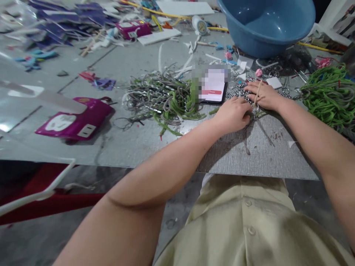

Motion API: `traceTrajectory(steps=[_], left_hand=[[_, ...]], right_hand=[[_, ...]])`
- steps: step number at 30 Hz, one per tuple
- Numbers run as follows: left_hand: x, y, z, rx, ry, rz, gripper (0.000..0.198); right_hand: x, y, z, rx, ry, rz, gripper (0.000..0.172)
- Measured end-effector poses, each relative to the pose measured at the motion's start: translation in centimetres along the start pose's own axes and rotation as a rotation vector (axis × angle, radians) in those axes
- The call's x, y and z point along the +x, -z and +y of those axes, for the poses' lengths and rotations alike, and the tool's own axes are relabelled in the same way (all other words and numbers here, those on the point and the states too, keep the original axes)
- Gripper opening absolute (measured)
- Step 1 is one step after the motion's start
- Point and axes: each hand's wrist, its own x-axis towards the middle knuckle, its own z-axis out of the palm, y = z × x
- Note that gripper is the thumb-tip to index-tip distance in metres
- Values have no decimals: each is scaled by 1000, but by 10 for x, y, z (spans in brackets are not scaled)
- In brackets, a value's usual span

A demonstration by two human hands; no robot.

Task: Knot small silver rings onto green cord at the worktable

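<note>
Looking down through the head view, I could not see the fingertips of the left hand (pixel 235 114), curled under it, nor the thumb of the right hand (pixel 262 95). Beyond the right hand, the top edge cut off a blue basin (pixel 257 35); far ahead and left of both hands, some purple scraps (pixel 66 22) ran to a blur. Just past the left hand lay a phone (pixel 213 95), its screen partly pixelated, the lettering on its red bar too small for me to read. Well left of that hand, a magenta gadget (pixel 95 116) bore a white patch and a pale label (pixel 87 130) that I could not make out.

I had the left hand half closed, knuckles up, beside the lower end of a tan strand (pixel 259 90); whether it pinched anything, I could not tell. The right hand lay palm down, fingers stretched over metal rings (pixel 237 91), the strand crossing them; its grip, too, was unclear. Those rings spread around its fingers on the table (pixel 277 155). Green cords (pixel 177 103) lay left of the phone, and another green bundle (pixel 330 96) sat right of the right hand, cut off at the edge.
</note>
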Motion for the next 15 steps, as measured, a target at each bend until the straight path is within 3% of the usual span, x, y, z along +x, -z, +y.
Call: traceTrajectory(steps=[9,12,15], left_hand=[[1,1,1,8,16,-14,33],[1,2,3,10,17,-19,33],[0,5,6,20,36,-43,33]], right_hand=[[-58,24,-6,84,5,-76,44],[-60,32,-6,118,-6,-99,40],[-45,40,-9,107,-21,-90,38]])
